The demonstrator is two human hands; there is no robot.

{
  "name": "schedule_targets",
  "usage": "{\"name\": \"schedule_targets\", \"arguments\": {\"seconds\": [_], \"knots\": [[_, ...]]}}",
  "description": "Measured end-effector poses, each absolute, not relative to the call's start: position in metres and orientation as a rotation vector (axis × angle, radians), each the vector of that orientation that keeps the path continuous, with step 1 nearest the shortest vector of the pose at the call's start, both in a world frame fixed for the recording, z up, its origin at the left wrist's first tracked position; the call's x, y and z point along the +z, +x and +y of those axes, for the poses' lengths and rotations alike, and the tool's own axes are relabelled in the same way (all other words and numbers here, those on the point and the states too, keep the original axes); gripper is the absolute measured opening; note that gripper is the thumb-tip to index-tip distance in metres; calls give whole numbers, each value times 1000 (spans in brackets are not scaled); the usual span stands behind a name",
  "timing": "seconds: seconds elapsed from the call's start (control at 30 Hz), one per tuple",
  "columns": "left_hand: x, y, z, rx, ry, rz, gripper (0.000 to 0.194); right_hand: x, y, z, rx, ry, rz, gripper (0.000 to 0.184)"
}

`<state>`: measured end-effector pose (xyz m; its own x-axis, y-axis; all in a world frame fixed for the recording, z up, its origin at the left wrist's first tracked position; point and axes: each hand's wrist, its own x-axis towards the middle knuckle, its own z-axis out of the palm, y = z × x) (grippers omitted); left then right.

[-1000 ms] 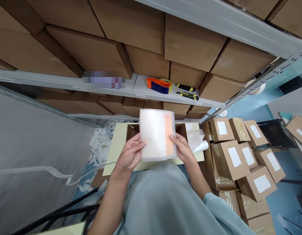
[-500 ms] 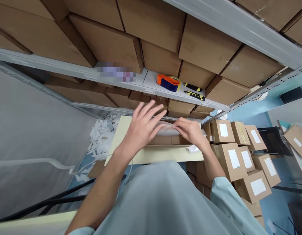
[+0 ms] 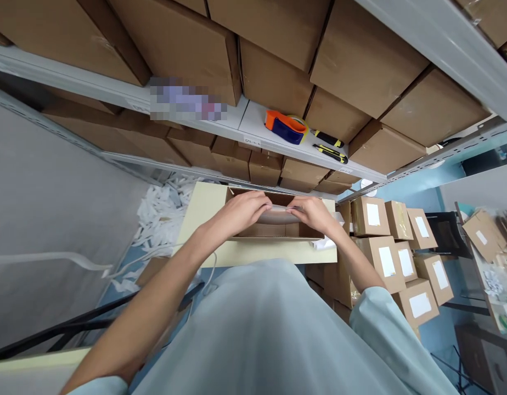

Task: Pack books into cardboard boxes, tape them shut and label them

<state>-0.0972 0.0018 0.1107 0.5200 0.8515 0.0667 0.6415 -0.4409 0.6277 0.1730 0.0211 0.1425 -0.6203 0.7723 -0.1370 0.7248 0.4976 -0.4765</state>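
An open cardboard box (image 3: 290, 232) sits on the pale yellow table (image 3: 262, 254) in front of me. Above its opening, a translucent plastic bag (image 3: 279, 217) is stretched between my hands. My left hand (image 3: 244, 213) pinches the bag's upper edge on the left, fingers closed. On the right, my right hand (image 3: 311, 213) grips the same edge between thumb and fingers. The two pinches are a short way apart. What the bag contains, if anything, I cannot make out.
A shelf rack with cartons (image 3: 274, 77) rises behind the table, holding an orange and blue tape dispenser (image 3: 285, 127) and box cutters (image 3: 331, 153). Labelled cartons (image 3: 387, 263) are stacked at right. White paper strips (image 3: 158, 211) lie at left; a white scrap (image 3: 322, 243) is near the box.
My left hand, spread open and raised before, has come down and closed on the bag's edge. My right hand keeps its pinch. The view has shifted slightly.
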Motion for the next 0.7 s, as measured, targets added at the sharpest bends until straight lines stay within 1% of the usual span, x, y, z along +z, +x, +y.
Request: {"name": "schedule_targets", "arguments": {"seconds": [0.1,0.27,0.33,0.47,0.53,0.6,0.63,0.67,0.7], "knots": [[83,-97,12,297,2174,1220,34,118,167,29,859,-1397,-2715,17],[46,-90,26,45,2163,1224,27,76,154,32,922,-1512,-2715,17],[36,-85,29,-44,2188,1235,26,60,147,30,923,-1551,-2678,24],[23,-73,33,-215,2153,1287,21,36,130,29,920,-1614,-2629,44],[20,-73,33,-274,2098,1321,17,30,127,30,959,-1648,-2608,52],[20,-81,30,-312,2065,1345,15,30,133,29,1015,-1678,-2583,57],[22,-87,26,-308,2058,1356,16,33,141,27,1040,-1688,-2571,54],[25,-95,19,-258,2060,1369,18,37,151,23,1048,-1689,-2556,48],[29,-104,10,-157,2074,1387,21,42,163,18,1039,-1675,-2535,38]]}}
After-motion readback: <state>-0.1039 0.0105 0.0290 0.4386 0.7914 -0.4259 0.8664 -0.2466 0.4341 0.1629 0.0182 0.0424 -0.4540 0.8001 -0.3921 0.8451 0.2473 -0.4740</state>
